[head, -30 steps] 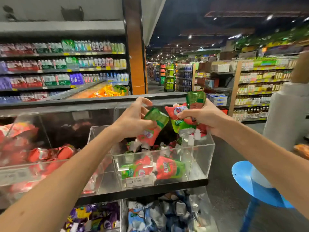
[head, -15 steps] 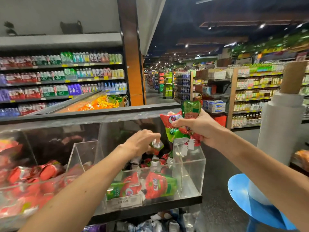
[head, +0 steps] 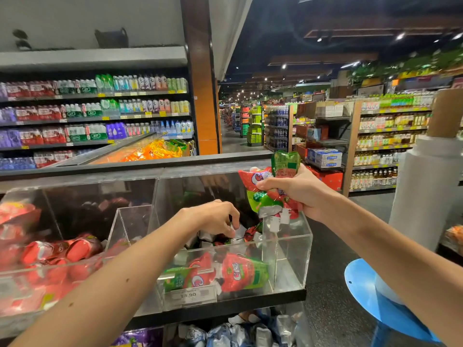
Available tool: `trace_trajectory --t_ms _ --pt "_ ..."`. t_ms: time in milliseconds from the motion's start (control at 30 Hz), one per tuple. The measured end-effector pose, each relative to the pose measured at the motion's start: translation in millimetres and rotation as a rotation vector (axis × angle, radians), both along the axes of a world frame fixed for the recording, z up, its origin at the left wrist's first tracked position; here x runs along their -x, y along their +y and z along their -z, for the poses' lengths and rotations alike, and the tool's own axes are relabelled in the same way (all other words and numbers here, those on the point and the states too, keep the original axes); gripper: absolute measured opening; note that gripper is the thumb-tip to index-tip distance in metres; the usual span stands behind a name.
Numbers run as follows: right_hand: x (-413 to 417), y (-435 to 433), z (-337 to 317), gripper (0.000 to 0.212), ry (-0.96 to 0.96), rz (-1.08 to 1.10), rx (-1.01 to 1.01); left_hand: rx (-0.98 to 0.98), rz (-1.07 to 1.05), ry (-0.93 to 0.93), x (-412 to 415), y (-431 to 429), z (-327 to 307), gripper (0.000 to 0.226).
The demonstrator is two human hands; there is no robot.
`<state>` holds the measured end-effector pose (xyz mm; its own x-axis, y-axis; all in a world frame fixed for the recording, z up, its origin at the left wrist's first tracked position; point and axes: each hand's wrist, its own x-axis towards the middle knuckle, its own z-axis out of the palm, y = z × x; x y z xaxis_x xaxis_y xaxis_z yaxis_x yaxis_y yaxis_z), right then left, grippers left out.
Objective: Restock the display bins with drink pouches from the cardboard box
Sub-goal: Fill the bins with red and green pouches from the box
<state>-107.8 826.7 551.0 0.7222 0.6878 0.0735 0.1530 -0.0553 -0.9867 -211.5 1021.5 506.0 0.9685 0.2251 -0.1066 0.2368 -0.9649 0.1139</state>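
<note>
Mid-restock. Our left hand (head: 213,219), in clear acrylic bin (head: 290,259) at 6 o'clock: fingers curled, grip unclear. Our right hand (head: 298,194), 2 o'clock, clutches red-and-green spouted drink pouches (head: 251,180). Next, we reckon: pass one across.

We are in a supermarket: shelves (head: 95,113) of bottled drinks line the far left, stocked aisle racks (head: 390,136) stretch away at the far right, and a near clear bin (head: 288,246) carries a price label (head: 189,295).
</note>
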Motion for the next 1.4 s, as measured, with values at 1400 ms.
trace_trajectory --t_ms 1400 --pt "-16.3 -22.9 6.3 0.059 0.063 0.054 -0.139 0.386 -0.545 -0.288 -84.6 -14.3 22.5 0.039"
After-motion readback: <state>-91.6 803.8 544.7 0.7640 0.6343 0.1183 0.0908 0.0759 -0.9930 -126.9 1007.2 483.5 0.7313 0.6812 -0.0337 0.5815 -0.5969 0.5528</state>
